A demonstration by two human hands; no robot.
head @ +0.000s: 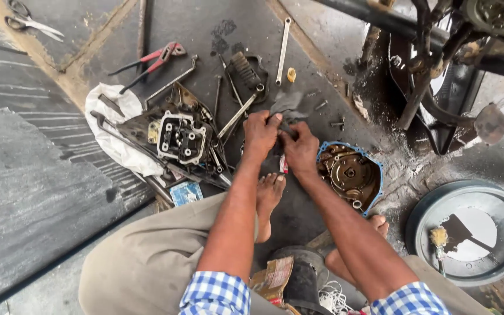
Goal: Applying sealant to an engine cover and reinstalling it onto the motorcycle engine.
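Rag, grey and crumpled, sits bunched between both your hands at the middle of the oily floor, just above your bare foot. Going from your left: scissors lie at the far corner, then red-handled pliers, and below them a white cloth carrying a cylinder head with its ring of bolt holes facing up. Loose rods and a long spanner lie scattered beyond it, with a small yellow cap beside the spanner. Your left hand is curled tight on the rag's near edge, fingers folded under. Your right hand is closed on the same rag, touching the left; whether something small sits inside the cloth, you cannot tell from here. Just beside your right wrist lies an engine cover with a blue gasket rim, open side up. Further right, a round grey tray holds a small brush, and a motorcycle's underside stands above it.
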